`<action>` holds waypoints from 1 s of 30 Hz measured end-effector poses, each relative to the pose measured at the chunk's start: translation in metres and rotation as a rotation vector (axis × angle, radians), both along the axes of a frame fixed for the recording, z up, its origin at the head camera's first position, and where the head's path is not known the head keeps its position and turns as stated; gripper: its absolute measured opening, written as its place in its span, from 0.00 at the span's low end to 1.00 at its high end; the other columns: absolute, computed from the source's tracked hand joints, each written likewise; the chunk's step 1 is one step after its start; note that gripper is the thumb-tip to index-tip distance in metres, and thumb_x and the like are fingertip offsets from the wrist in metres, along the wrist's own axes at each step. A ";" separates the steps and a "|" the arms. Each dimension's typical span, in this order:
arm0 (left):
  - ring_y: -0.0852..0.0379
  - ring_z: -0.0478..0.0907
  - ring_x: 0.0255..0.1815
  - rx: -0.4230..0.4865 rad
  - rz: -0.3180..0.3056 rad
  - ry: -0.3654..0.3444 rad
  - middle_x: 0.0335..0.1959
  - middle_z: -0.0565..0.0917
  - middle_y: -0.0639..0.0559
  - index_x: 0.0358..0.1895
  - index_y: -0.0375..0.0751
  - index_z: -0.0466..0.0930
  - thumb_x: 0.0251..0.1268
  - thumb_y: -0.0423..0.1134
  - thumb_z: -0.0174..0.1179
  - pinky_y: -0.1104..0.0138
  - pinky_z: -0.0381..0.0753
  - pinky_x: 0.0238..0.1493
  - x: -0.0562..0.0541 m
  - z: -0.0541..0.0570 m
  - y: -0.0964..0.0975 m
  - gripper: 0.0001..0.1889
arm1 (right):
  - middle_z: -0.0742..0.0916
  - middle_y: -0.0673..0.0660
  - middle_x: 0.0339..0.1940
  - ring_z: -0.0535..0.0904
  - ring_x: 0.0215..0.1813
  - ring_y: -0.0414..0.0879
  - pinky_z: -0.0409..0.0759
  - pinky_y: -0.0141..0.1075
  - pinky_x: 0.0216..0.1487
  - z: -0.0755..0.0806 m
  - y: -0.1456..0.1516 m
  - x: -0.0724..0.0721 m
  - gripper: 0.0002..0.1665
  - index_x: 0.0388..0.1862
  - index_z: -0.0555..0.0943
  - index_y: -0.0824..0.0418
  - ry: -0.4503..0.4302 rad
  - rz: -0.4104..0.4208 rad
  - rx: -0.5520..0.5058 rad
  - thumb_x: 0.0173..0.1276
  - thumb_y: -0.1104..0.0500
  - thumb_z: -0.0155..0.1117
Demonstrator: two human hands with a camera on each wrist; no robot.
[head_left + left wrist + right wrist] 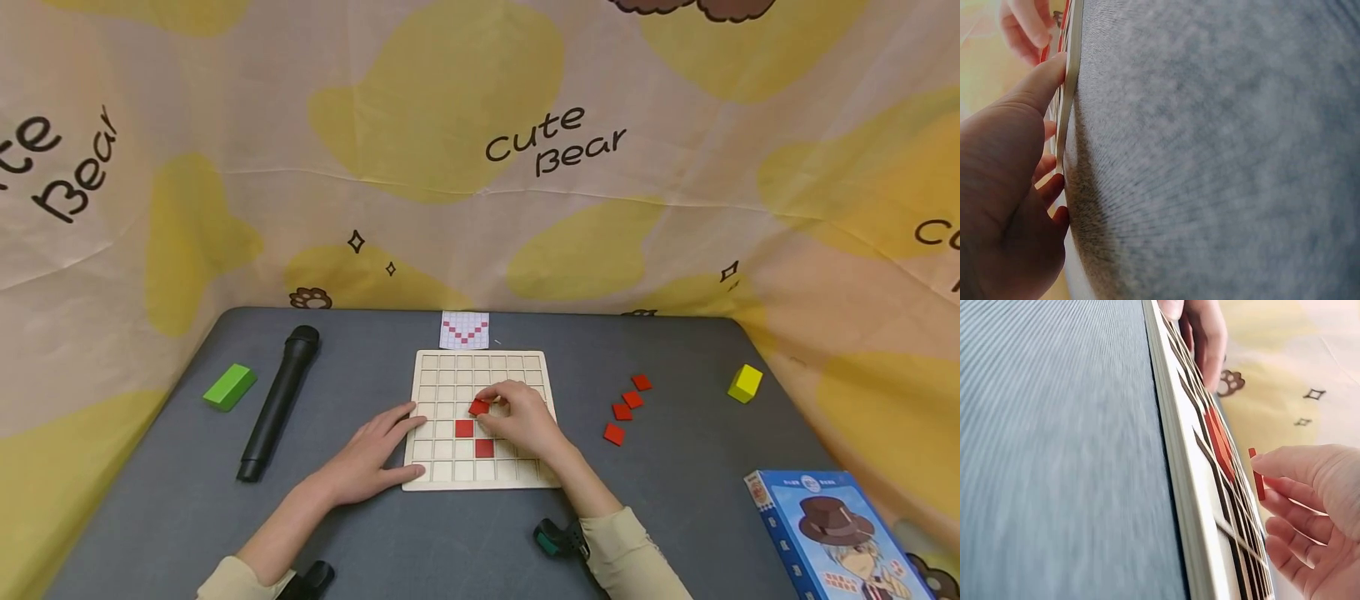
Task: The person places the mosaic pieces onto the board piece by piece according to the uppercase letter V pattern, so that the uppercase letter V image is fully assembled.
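A pale gridded board [435, 387] lies on the dark table. Two red square tiles, one [464, 428] and another [484, 448], sit in its cells along a diagonal. Thumb and fingertips of my right hand [528, 421] pinch a third red tile [478, 407] over the board; in the right wrist view this tile [1257, 475] is tilted on edge, apart from the grid. My left hand [367, 458] rests at the board's left edge with fingers spread. The left wrist view shows the left thumb [1041, 81] touching the board's rim [1070, 87].
Several loose red tiles [614, 434] lie right of the board. A small card with a red V pattern [464, 331] is behind it. A black microphone [277, 408] and green block [230, 387] lie left; a yellow block [746, 384] and blue box [832, 533] are right.
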State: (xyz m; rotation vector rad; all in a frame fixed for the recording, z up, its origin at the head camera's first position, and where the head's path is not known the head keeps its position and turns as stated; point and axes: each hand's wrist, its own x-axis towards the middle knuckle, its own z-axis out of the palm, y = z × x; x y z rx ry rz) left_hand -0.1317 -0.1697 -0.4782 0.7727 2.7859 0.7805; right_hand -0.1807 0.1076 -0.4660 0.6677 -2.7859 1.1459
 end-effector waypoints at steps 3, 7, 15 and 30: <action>0.42 0.56 0.74 0.009 -0.008 0.008 0.75 0.57 0.44 0.73 0.45 0.64 0.64 0.60 0.61 0.41 0.58 0.66 0.000 0.000 0.000 0.38 | 0.86 0.47 0.41 0.76 0.41 0.42 0.75 0.37 0.45 -0.001 -0.010 -0.002 0.14 0.45 0.86 0.55 -0.025 0.021 -0.007 0.59 0.57 0.73; 0.40 0.57 0.73 0.021 -0.020 0.032 0.75 0.58 0.43 0.72 0.44 0.64 0.65 0.59 0.60 0.40 0.59 0.65 0.000 0.000 0.000 0.37 | 0.85 0.47 0.42 0.75 0.41 0.42 0.74 0.37 0.46 -0.001 -0.023 -0.003 0.14 0.46 0.86 0.54 -0.050 0.054 -0.006 0.60 0.57 0.72; 0.39 0.58 0.72 0.025 -0.024 0.042 0.74 0.59 0.42 0.72 0.43 0.65 0.66 0.59 0.59 0.39 0.60 0.64 0.002 0.001 0.000 0.36 | 0.86 0.49 0.42 0.74 0.41 0.43 0.73 0.36 0.44 -0.002 -0.040 -0.007 0.14 0.47 0.86 0.56 -0.006 0.098 0.042 0.61 0.60 0.70; 0.39 0.57 0.72 0.028 -0.017 0.031 0.75 0.59 0.42 0.72 0.44 0.65 0.66 0.60 0.59 0.39 0.59 0.64 0.002 0.001 -0.001 0.37 | 0.87 0.49 0.45 0.78 0.48 0.46 0.74 0.40 0.52 -0.006 -0.043 -0.005 0.14 0.47 0.86 0.56 0.002 0.094 0.024 0.62 0.61 0.68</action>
